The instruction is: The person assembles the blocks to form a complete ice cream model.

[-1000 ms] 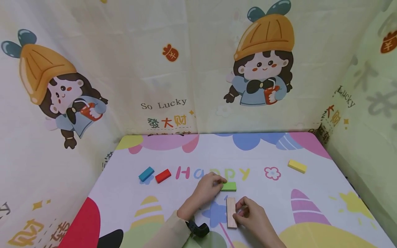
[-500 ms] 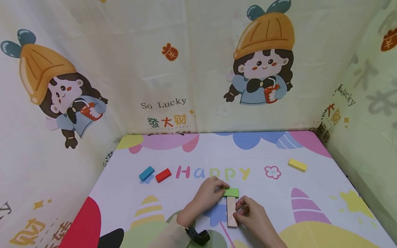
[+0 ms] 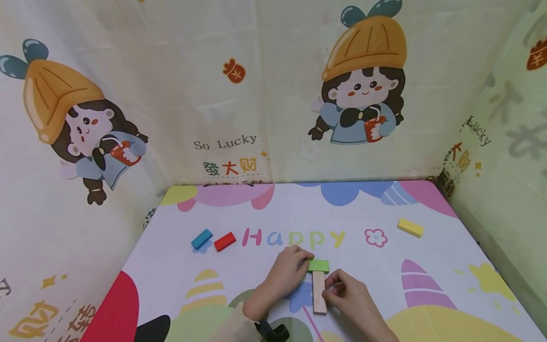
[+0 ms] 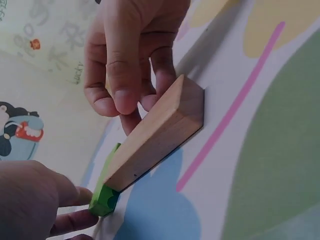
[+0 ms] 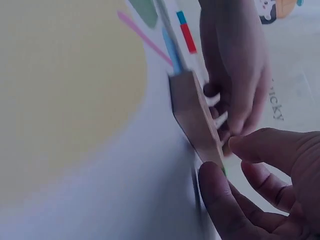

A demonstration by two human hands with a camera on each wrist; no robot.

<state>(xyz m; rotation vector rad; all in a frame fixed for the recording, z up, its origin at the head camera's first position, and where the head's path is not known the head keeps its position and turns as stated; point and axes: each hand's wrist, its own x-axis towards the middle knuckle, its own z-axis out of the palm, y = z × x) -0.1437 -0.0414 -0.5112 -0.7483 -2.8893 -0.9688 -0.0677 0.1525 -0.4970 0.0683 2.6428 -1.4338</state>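
A long natural-wood block (image 3: 318, 295) lies on the patterned tabletop, pointing away from the person. Across its far end sits a flat green block (image 3: 321, 266), so the two form a T. My left hand (image 3: 285, 271) pinches the green block's left end; the left wrist view shows fingertips at that green end (image 4: 103, 201). On the wooden block's right side is my right hand (image 3: 351, 297), fingers loosely bent, thumb and forefinger tips right at the block's long face. In the right wrist view the wooden block (image 5: 192, 112) mostly hides the green one.
A blue block (image 3: 202, 239) and a red block (image 3: 224, 242) lie close together to the left, beyond the left hand. Farther right is a yellow block (image 3: 410, 228). Printed cloth (image 3: 273, 95) hangs along the back and sides of the table (image 3: 354, 218).
My left hand has drawn the green block toward the person and slightly right, up to the wooden block's far end. The wooden block and right hand have stayed nearly in place.
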